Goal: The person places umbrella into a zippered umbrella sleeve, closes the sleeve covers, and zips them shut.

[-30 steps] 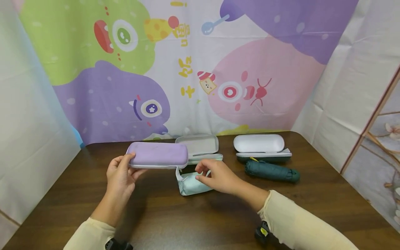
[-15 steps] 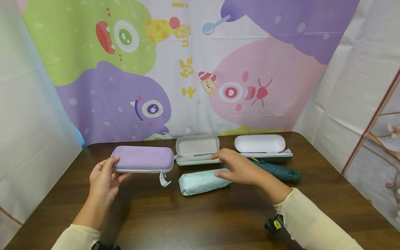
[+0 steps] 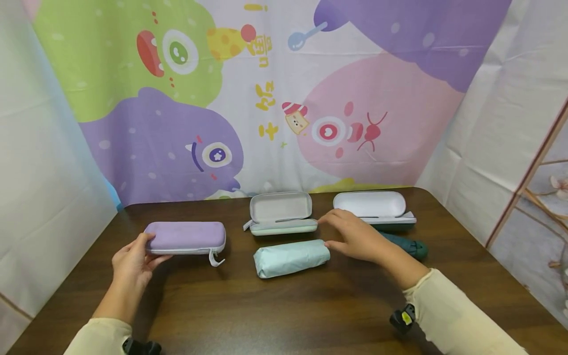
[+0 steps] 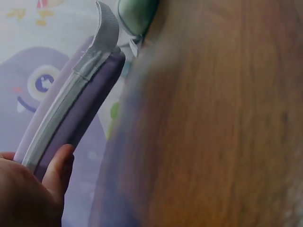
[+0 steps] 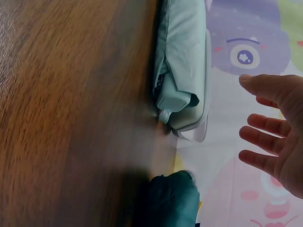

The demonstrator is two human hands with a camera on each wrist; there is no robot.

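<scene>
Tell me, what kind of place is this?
Probably a makeshift recording corner in a room: a dark wooden table boxed in by a cartoon monster backdrop and plain white sheets, with umbrella cases laid out, like the purple case.

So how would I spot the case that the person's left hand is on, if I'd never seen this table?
Start at the dark wooden table and look to its left side. There the left hand grips one end of a purple case. It is the only case zipped closed; the mint case and the white-lined one both lie open.
</scene>
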